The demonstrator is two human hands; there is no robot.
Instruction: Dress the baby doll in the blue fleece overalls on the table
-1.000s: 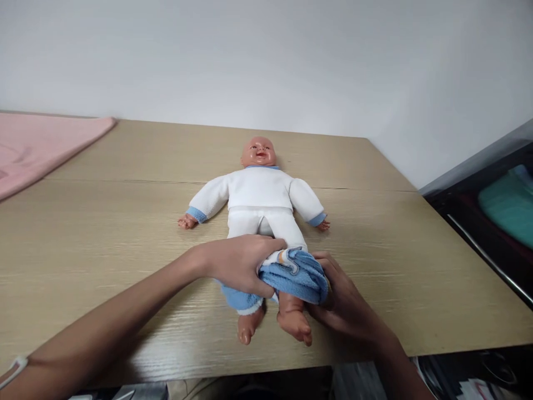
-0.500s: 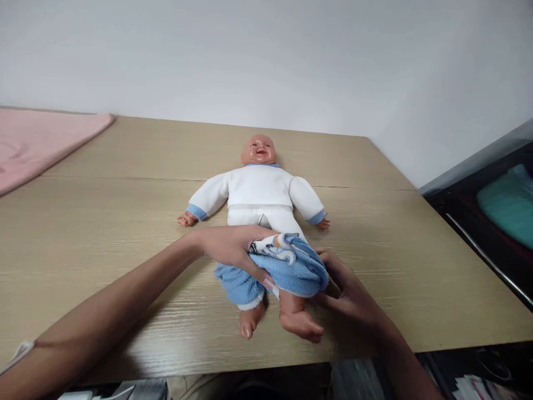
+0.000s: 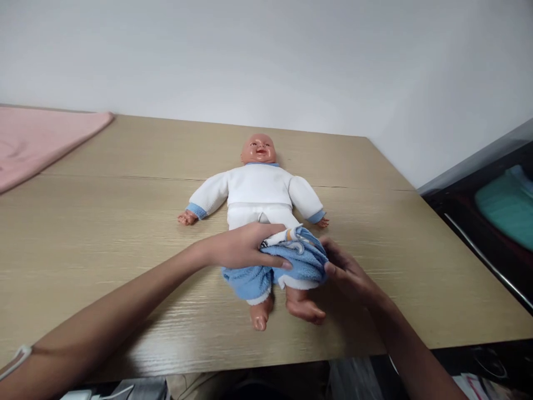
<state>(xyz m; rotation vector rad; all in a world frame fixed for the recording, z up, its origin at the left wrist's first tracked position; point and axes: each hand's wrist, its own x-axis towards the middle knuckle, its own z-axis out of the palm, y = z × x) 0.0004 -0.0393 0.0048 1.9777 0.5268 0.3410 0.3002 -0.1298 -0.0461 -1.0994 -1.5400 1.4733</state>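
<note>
L hand (image 3: 244, 244) & R hand (image 3: 347, 272) grip blue terry pants (image 3: 307, 264) at 9 & 3 o'clock on white cloth-bodied doll (image 3: 260, 186), prob. steadying 'em.

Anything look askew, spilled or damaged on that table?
Yes, the blue trousers look askew: bunched low on the legs of the doll, leaving white cloth above exposed, with the left hand and right hand gripping them. Nothing appears spilled or damaged.

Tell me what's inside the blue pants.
Part of the doll: its bare feet stick out below the pants, and its white upper legs show above. Between these, the legs are hidden by the cloth and partly the left hand.
</note>
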